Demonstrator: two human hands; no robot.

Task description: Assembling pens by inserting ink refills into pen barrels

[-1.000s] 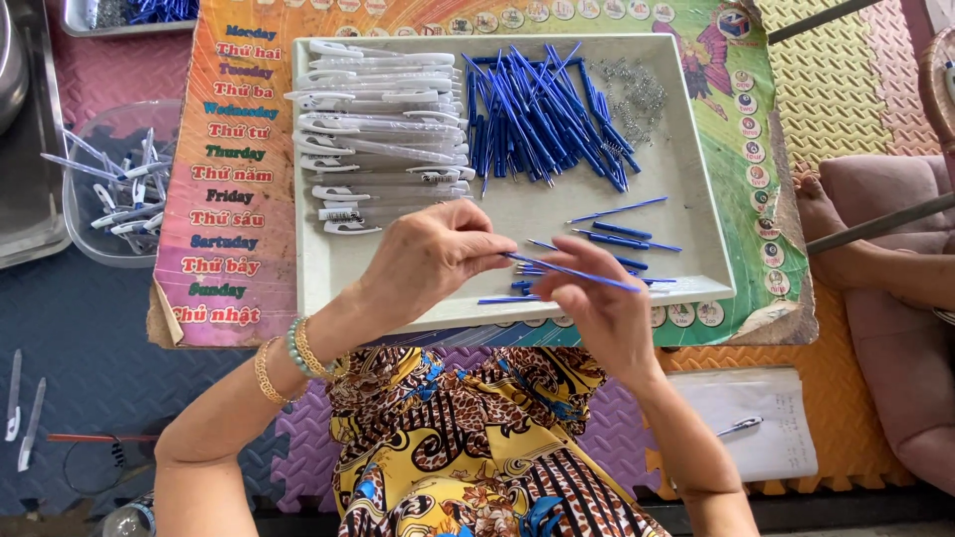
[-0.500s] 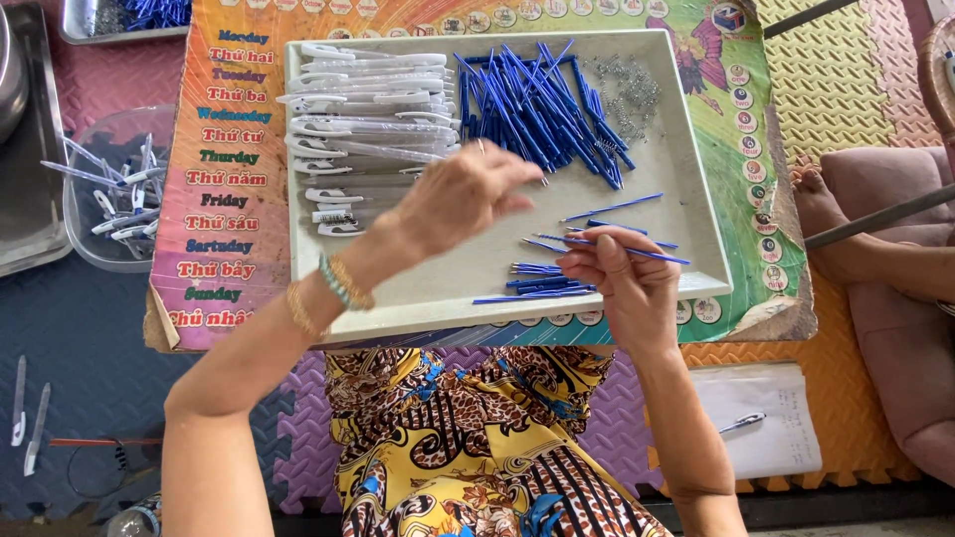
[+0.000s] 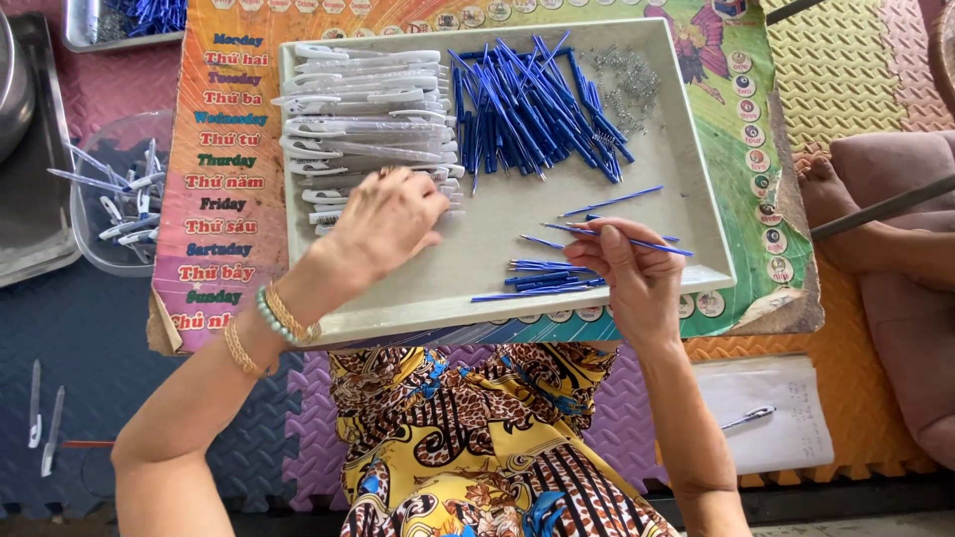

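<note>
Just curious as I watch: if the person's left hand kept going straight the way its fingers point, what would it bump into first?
The left hand points up and right over the tray, at the pile of white pen barrels. It would most likely meet those first; its fingertips look already at the pile's near edge, though height is hard to judge.

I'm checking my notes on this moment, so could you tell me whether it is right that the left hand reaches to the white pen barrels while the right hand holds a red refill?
Not quite: in the head view, the refill in the right hand is blue. The left hand does reach to the white pen barrels.
</note>
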